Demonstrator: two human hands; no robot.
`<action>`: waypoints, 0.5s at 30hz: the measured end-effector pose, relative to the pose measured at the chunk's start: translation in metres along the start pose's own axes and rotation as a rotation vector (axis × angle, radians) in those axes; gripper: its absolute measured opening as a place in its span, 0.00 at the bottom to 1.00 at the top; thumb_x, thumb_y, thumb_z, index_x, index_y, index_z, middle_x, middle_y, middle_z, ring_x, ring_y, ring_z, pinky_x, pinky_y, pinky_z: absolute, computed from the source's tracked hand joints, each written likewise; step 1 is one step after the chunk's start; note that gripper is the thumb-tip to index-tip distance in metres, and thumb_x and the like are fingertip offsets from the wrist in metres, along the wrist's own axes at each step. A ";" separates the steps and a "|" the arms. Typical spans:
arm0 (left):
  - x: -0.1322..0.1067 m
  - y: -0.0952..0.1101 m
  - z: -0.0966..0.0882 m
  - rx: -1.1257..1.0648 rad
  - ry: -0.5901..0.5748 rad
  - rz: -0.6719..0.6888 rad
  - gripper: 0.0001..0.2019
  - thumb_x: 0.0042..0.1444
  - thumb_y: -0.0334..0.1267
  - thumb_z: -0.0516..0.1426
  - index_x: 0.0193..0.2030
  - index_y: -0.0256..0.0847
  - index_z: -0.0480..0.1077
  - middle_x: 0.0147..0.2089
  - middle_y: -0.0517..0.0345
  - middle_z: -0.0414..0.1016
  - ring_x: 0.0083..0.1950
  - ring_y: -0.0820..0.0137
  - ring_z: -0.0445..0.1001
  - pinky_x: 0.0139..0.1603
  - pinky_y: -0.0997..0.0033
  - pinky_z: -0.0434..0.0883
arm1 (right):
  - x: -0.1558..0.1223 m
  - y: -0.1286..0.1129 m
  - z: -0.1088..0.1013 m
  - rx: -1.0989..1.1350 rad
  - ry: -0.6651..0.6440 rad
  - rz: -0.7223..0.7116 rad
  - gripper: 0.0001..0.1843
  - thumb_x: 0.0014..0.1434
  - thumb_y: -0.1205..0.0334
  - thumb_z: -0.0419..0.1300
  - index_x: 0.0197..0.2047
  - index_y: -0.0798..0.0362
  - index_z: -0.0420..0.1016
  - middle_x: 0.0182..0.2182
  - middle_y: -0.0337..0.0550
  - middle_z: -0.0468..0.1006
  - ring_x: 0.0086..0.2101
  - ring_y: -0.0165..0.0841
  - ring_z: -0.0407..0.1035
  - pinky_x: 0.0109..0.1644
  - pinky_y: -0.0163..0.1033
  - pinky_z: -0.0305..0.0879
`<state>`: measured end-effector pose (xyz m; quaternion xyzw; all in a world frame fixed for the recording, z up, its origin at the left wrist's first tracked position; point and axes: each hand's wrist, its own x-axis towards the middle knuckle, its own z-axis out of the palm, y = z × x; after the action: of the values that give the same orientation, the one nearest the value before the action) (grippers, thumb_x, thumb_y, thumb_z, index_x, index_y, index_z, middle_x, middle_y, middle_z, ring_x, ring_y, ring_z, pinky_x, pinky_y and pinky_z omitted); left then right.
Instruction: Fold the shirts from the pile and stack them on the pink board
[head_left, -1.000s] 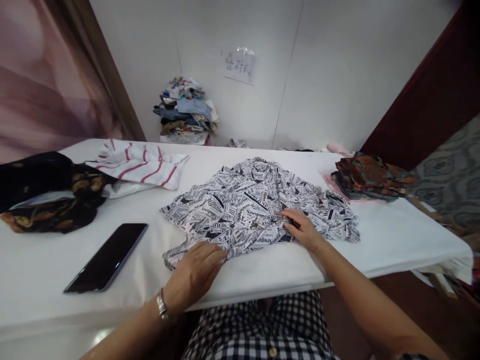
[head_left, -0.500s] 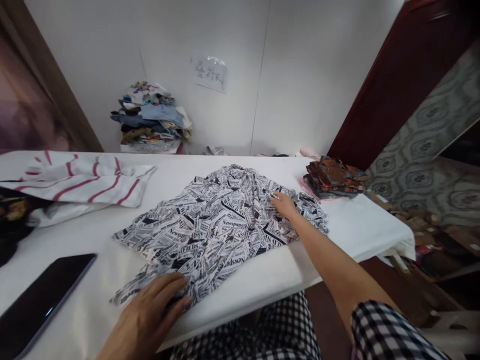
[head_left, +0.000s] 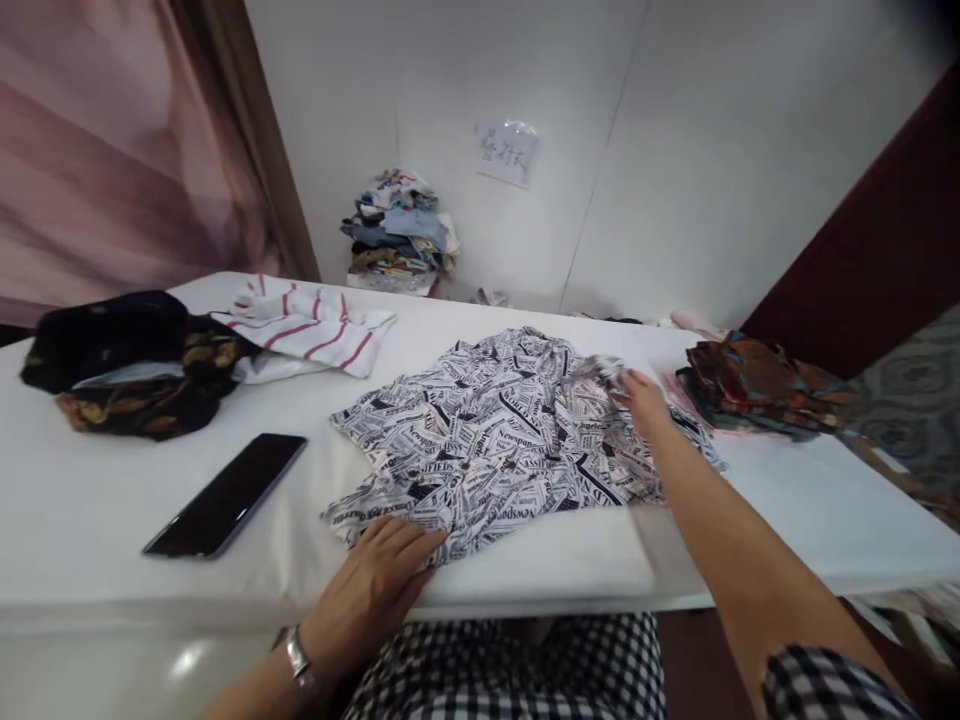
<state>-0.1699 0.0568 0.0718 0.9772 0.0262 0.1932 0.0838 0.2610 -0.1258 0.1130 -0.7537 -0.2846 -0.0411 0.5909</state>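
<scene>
A white shirt point(head_left: 480, 430) with black newspaper print lies spread on the white table, its collar toward the wall. My left hand point(head_left: 390, 565) rests flat on its lower left hem, fingers stretched out over the cloth. On the other side, my right hand point(head_left: 643, 400) pinches a fold of the shirt near the right shoulder and raises it slightly; the fold looks blurred. The fingertips of that hand are partly hidden by the cloth.
A dark phone point(head_left: 229, 495) lies left of the shirt. Behind it are a black floral garment point(head_left: 142, 350) and a white garment with red stripes point(head_left: 322, 335). Folded clothes point(head_left: 765, 385) sit at the right, and a clothes pile point(head_left: 401, 230) stands by the wall.
My view has turned left, showing more of the table's left side. My right hand has raised a fold of the shirt's right side. My left hand stays at the hem.
</scene>
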 end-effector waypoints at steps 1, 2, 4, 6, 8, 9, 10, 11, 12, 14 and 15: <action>-0.001 0.000 0.000 -0.008 -0.007 -0.018 0.17 0.56 0.33 0.54 0.53 0.45 0.68 0.44 0.55 0.77 0.45 0.65 0.74 0.53 0.59 0.68 | -0.005 -0.009 -0.014 0.072 0.005 -0.001 0.24 0.54 0.37 0.51 0.31 0.51 0.69 0.31 0.47 0.76 0.38 0.38 0.74 0.40 0.45 0.71; -0.003 0.000 0.000 -0.016 -0.015 -0.036 0.18 0.55 0.32 0.55 0.54 0.45 0.67 0.44 0.54 0.77 0.46 0.65 0.74 0.54 0.58 0.68 | -0.012 -0.017 -0.029 0.144 0.015 -0.001 0.26 0.54 0.35 0.48 0.34 0.50 0.69 0.35 0.47 0.77 0.40 0.38 0.74 0.39 0.45 0.71; -0.005 0.000 -0.001 -0.039 -0.030 -0.056 0.20 0.54 0.30 0.55 0.55 0.44 0.66 0.45 0.53 0.77 0.46 0.64 0.75 0.54 0.58 0.68 | -0.029 -0.029 -0.061 0.410 0.101 -0.012 0.24 0.54 0.37 0.52 0.38 0.48 0.71 0.40 0.45 0.77 0.43 0.37 0.73 0.41 0.45 0.71; -0.006 -0.001 -0.003 -0.063 -0.039 -0.049 0.23 0.51 0.27 0.55 0.55 0.43 0.66 0.45 0.53 0.78 0.45 0.64 0.76 0.52 0.57 0.69 | -0.048 -0.035 -0.088 0.621 0.177 0.003 0.19 0.52 0.41 0.57 0.38 0.46 0.73 0.39 0.43 0.77 0.43 0.37 0.73 0.40 0.43 0.71; -0.006 -0.002 -0.005 -0.073 -0.052 -0.041 0.23 0.48 0.26 0.55 0.53 0.43 0.67 0.44 0.53 0.79 0.43 0.63 0.77 0.49 0.57 0.71 | -0.066 -0.036 -0.104 0.628 0.183 0.086 0.16 0.47 0.46 0.64 0.35 0.48 0.75 0.34 0.42 0.77 0.36 0.36 0.73 0.35 0.41 0.71; -0.006 -0.003 -0.007 -0.070 -0.061 -0.040 0.22 0.47 0.25 0.56 0.51 0.44 0.68 0.43 0.54 0.79 0.42 0.63 0.77 0.48 0.57 0.71 | -0.073 -0.037 -0.109 0.564 0.184 0.132 0.15 0.44 0.49 0.66 0.32 0.49 0.75 0.31 0.41 0.76 0.33 0.34 0.72 0.32 0.40 0.70; -0.006 -0.003 -0.008 -0.063 -0.071 -0.042 0.21 0.46 0.25 0.56 0.48 0.44 0.69 0.42 0.55 0.79 0.41 0.63 0.77 0.46 0.58 0.72 | -0.079 -0.037 -0.112 0.490 0.200 0.161 0.14 0.42 0.52 0.68 0.31 0.50 0.75 0.29 0.40 0.75 0.30 0.33 0.71 0.31 0.39 0.69; -0.005 -0.004 -0.010 -0.053 -0.080 -0.043 0.18 0.47 0.26 0.57 0.46 0.45 0.70 0.41 0.57 0.80 0.39 0.64 0.78 0.45 0.59 0.73 | -0.083 -0.039 -0.115 0.430 0.240 0.160 0.14 0.41 0.55 0.69 0.30 0.51 0.74 0.28 0.39 0.75 0.30 0.32 0.70 0.32 0.39 0.69; -0.004 -0.005 -0.011 -0.043 -0.085 -0.044 0.15 0.48 0.28 0.57 0.44 0.45 0.71 0.39 0.58 0.80 0.38 0.64 0.78 0.43 0.60 0.73 | -0.087 -0.041 -0.117 0.392 0.300 0.122 0.13 0.41 0.55 0.70 0.30 0.51 0.74 0.29 0.38 0.75 0.31 0.32 0.70 0.35 0.40 0.70; -0.003 -0.005 -0.014 -0.027 -0.075 -0.034 0.09 0.51 0.34 0.59 0.40 0.45 0.72 0.36 0.60 0.80 0.35 0.65 0.78 0.38 0.63 0.74 | -0.090 -0.049 -0.126 0.403 0.404 -0.021 0.12 0.46 0.55 0.67 0.33 0.49 0.75 0.35 0.39 0.76 0.38 0.33 0.71 0.44 0.43 0.69; -0.002 -0.005 -0.014 -0.023 -0.061 -0.025 0.07 0.52 0.37 0.59 0.39 0.45 0.72 0.35 0.60 0.80 0.33 0.65 0.78 0.35 0.64 0.74 | -0.092 -0.053 -0.132 0.437 0.415 -0.084 0.11 0.49 0.54 0.65 0.36 0.46 0.75 0.39 0.39 0.76 0.41 0.33 0.71 0.48 0.45 0.68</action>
<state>-0.1776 0.0641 0.0832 0.9812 0.0337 0.1627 0.0981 0.1955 -0.2742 0.1617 -0.5719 -0.1909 -0.1564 0.7823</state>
